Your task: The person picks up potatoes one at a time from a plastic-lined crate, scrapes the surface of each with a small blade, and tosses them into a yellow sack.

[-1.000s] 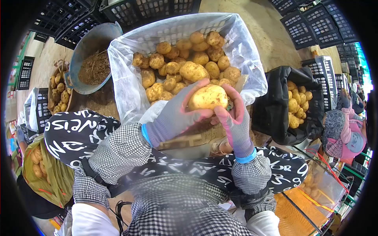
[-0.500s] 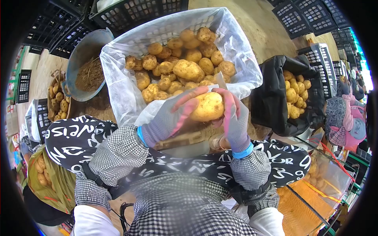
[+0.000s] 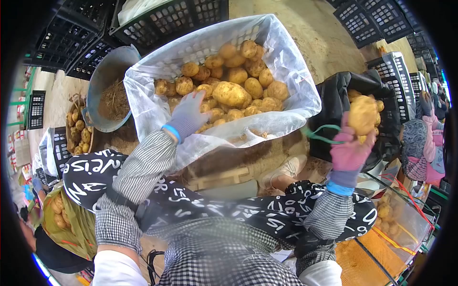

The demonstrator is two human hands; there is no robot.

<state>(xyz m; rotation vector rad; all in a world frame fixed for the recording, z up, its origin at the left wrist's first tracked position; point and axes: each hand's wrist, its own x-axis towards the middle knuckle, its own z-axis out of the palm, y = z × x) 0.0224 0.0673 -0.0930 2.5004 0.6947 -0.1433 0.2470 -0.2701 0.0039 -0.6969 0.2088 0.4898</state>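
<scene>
My left hand [image 3: 188,114], in a grey and pink work glove, reaches over the near left part of a crate lined with white sheet [image 3: 298,81]. Its fingers are apart and touch the heap of potatoes [image 3: 231,94] inside, closing on none. Out to the right, my right hand [image 3: 352,150] grips a large yellow potato [image 3: 362,116] from below. That potato is above a crate lined with black cloth [image 3: 329,102], where more potatoes show behind it. A green loop of cord [image 3: 327,133] hangs beside the right hand's thumb side.
A blue-grey tub [image 3: 109,62] with soil stands left of the white-lined crate. Beyond it is a container of small potatoes [image 3: 78,128]. Black plastic crates [image 3: 176,21] are at the back. A shoe [image 3: 288,169] is below the crate. Another person [image 3: 424,143] is at far right.
Both hands were together around a potato in front of the white-lined crate. The right hand has carried a potato right, over the black-lined crate. The left has let go and moved onto the heap.
</scene>
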